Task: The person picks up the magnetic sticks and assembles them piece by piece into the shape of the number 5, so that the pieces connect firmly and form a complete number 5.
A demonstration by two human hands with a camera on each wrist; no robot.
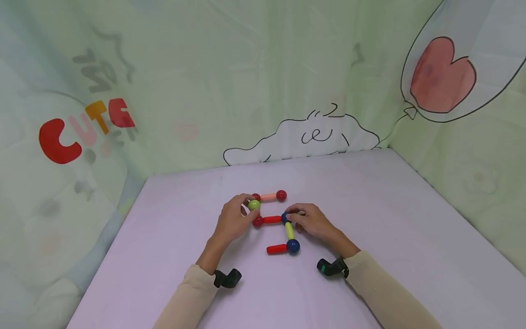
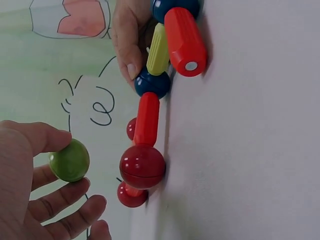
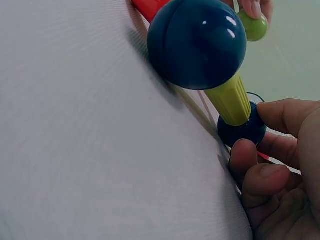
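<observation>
My left hand (image 1: 234, 220) pinches a green ball (image 2: 70, 160) between thumb and fingers, holding it above the table. In the left wrist view the ball is apart from the chain of magnetic rods and balls. My right hand (image 1: 313, 222) grips the middle blue ball (image 3: 242, 127). From that ball a red rod (image 1: 271, 220) leads left to a red ball (image 2: 142, 166), and a yellow rod (image 1: 290, 230) leads to the nearer blue ball (image 1: 293, 246). Another red rod (image 1: 276, 249) points left from there, its end free.
Farther back, a salmon-pink rod (image 1: 269, 197) joins a red ball (image 1: 281, 195) to another partly hidden by the left hand. A pale tablecloth (image 1: 370, 205) covers the table; a printed curtain (image 1: 197, 91) hangs behind it.
</observation>
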